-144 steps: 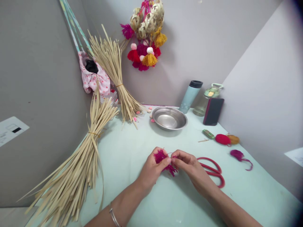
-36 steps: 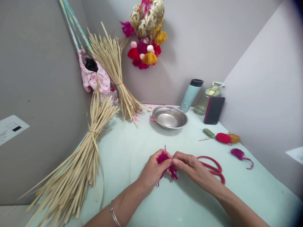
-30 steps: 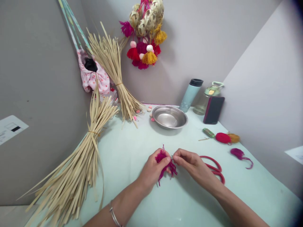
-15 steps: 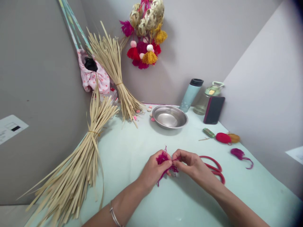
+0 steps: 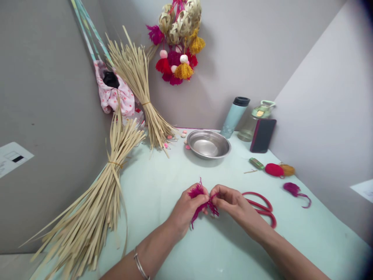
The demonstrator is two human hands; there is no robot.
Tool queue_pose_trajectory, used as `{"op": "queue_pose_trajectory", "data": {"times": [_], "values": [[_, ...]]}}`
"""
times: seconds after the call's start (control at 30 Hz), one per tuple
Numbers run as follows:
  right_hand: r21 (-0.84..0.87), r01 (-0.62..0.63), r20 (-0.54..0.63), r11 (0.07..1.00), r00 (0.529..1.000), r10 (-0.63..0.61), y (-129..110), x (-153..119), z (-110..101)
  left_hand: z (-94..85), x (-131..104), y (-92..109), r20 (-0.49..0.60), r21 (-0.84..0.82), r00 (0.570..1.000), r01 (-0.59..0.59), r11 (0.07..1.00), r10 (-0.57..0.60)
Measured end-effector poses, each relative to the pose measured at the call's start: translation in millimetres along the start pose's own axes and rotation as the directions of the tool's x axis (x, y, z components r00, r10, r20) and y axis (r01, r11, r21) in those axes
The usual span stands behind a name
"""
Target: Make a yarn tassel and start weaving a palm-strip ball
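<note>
Ways in at ten and six o'clock from the left hand (image 5: 186,208) and right hand (image 5: 234,200)
Bare tabletop (image 5: 154,175) opens both lanes; a steel bowl (image 5: 209,146) stands at twelve, red yarn (image 5: 274,170) at two, red-handled scissors (image 5: 268,211) at three, a straw bundle (image 5: 101,194) at nine.

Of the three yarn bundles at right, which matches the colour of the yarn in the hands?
The magenta bundle, nearest the person, with a curling tail; the red bundle and mustard bundle lie together farther back.
</note>
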State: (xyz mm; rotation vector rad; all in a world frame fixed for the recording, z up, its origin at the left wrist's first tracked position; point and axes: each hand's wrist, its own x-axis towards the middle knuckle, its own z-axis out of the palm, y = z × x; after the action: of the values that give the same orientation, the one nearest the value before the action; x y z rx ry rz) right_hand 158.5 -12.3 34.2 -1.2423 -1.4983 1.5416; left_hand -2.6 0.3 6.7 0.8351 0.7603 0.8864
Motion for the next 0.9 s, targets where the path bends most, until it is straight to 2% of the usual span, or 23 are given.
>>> {"op": "queue_pose_trajectory", "data": {"times": [0.13,0.3,0.53,0.9], "values": [[-0.003,0.038,0.028,0.999,0.999,-0.038,-2.0,-2.0,-0.7,1.1,-0.6,-1.3,-0.011,0.070,1.000,-0.010,0.997,0.010],[0.005,0.020,0.000,1.000,1.000,-0.020,2.2,-0.5,-3.1,0.0,-0.2,-4.2,0.009,0.161,1.000,-0.003,0.987,0.001],[-0.003,-0.001,0.015,1.000,1.000,0.001,7.7,1.8,-2.3,0.7,0.5,-6.4,-0.048,0.056,0.999,0.014,0.998,-0.012],[0.050,-0.020,0.008,0.999,1.000,0.019,0.3,2.7,-0.4,-2.8,-0.2,-3.9,0.101,-0.064,0.992,-0.074,0.995,0.080]]}}
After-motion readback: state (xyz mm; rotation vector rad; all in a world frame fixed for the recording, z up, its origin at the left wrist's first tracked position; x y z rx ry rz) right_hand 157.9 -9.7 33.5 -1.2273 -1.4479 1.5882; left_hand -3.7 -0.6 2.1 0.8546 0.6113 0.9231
